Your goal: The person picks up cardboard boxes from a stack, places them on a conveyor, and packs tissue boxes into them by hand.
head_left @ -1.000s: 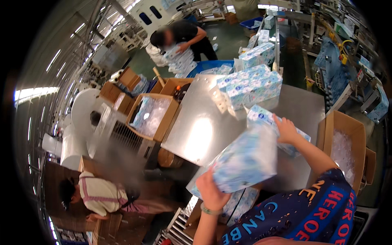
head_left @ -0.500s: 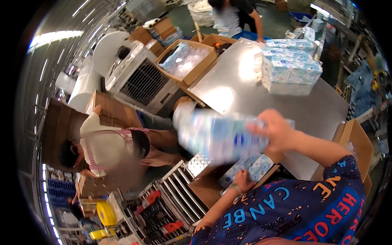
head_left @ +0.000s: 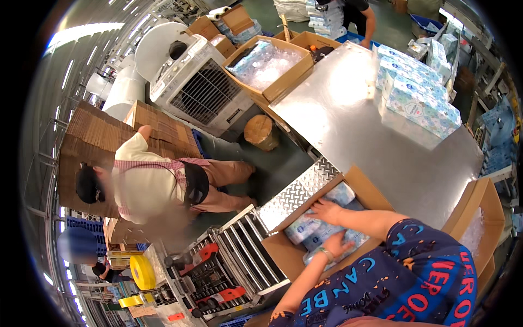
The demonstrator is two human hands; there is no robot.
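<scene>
A cardboard box [head_left: 351, 180] in front of me holds several blue-and-white floral packs, which look like tissue packs [head_left: 303, 228]. My right hand [head_left: 328, 211] lies on the packs near the far side of the box, fingers stretched out. Closer to my body, my left hand [head_left: 336, 246] rests on the packs with its fingers apart. Neither hand is wrapped round a pack. On the metal table [head_left: 348, 109], more of these wrapped packs [head_left: 422, 106] stand in rows at the far right.
A roller conveyor [head_left: 245, 250] with a red-and-black taping machine [head_left: 210, 272] lies left of the box. Another open carton [head_left: 479, 196] stands at right. Beyond the conveyor, a person [head_left: 158, 180] bends by stacked flat cardboard [head_left: 90, 136]. A second person [head_left: 359, 16] works behind the table.
My right hand has brought a blurred bundle of packs down from above into the box and let go. Its fingers now lie on the packs. My left hand stays in the box.
</scene>
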